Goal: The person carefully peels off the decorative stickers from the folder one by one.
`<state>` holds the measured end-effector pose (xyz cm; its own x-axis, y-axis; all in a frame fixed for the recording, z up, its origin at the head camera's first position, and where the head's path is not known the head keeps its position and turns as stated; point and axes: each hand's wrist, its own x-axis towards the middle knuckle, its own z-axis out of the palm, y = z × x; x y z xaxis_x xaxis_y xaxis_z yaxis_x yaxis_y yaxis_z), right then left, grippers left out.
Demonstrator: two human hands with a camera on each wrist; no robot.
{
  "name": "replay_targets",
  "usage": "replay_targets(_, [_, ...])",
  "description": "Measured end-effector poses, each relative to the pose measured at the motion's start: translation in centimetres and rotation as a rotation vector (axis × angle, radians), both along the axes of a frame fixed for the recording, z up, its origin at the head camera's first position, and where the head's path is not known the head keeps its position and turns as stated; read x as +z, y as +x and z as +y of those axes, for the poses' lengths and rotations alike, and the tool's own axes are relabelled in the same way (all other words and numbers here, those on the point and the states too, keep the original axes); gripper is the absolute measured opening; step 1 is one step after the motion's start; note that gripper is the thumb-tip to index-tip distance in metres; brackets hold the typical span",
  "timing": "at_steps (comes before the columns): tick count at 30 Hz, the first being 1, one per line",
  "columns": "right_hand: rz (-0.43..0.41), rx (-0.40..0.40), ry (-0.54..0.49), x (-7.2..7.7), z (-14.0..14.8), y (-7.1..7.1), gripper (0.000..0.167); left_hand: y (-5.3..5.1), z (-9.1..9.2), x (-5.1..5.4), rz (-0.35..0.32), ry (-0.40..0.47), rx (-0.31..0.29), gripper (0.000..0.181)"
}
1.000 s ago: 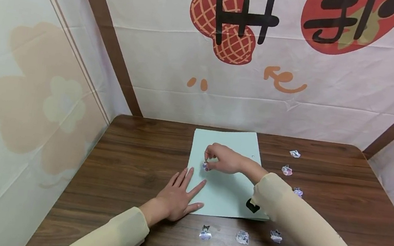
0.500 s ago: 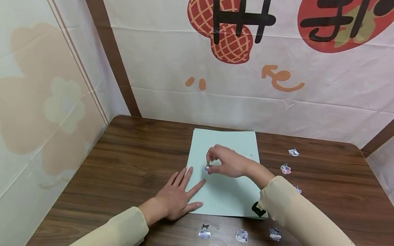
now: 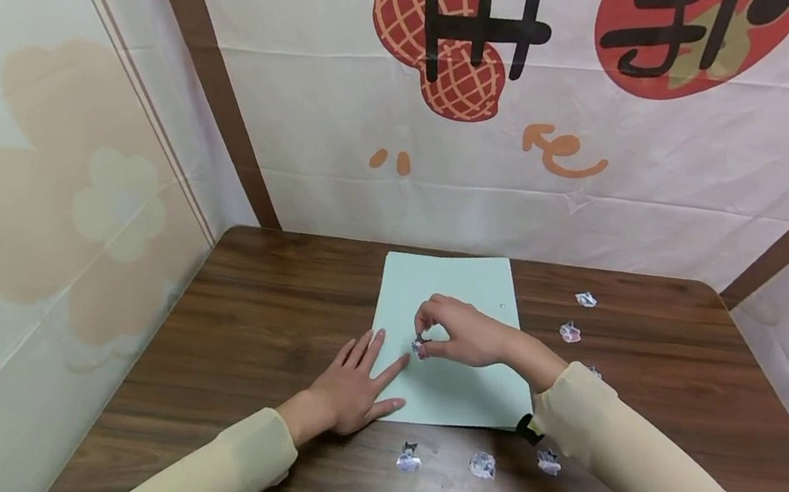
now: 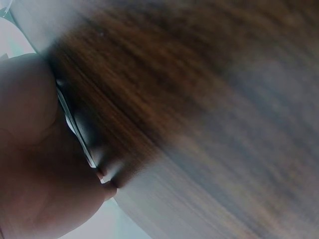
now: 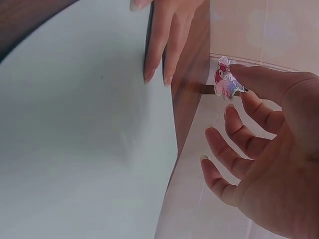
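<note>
Between thumb and index finger, my right hand (image 3: 467,334) pinches a small cartoon sticker (image 5: 227,79) with pink and purple on it. The sticker hangs above pale blue-green paper (image 3: 467,399), clear of its surface. In the right wrist view the other fingers of this hand (image 5: 269,129) are loosely bent. My left hand (image 3: 350,387) rests on the paper's left edge with its fingers straight and spread. The left wrist view shows part of that hand (image 4: 40,194) close up and blurred.
Several stickers lie on the brown wooden table (image 3: 279,314): one at the back right (image 3: 586,299), one below it (image 3: 570,332), and a front row including a dark-eared sticker (image 3: 409,457). A black shape (image 3: 529,429) shows near the paper's lower right corner, partly behind the sleeve.
My right hand, still pinching the sticker, has moved slightly right and toward me over the paper. The left hand has kept its place on the paper.
</note>
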<state>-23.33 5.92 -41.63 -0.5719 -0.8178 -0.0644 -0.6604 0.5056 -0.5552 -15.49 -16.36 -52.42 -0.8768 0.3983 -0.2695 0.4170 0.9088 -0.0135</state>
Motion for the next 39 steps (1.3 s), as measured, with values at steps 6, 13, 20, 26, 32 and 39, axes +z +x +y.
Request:
replay_targets(6, [0.002,-0.008,-0.001,0.3,0.9,0.9,0.016,0.0,0.0,0.2,0.011,0.004,-0.009,0.076])
replay_targets(13, [-0.001,0.007,-0.02,-0.3,1.6,1.6,0.014,0.1,0.1,0.4,-0.017,0.003,-0.001,0.074])
replay_targets(20, [-0.001,0.04,-0.013,-0.9,1.5,2.5,0.014,0.2,0.2,0.4,-0.012,-0.014,0.001,0.075])
replay_targets(26, [-0.009,0.052,0.005,-1.2,1.9,3.4,0.014,0.2,0.2,0.4,-0.006,0.002,-0.004,0.073])
replay_targets(32, [-0.013,0.053,0.001,-1.4,2.4,4.0,0.014,0.3,0.2,0.7,-0.015,-0.005,0.002,0.072])
replay_targets(39, [-0.013,0.067,0.005,-1.9,2.2,4.6,0.014,0.5,0.4,1.6,-0.005,-0.007,-0.005,0.072])
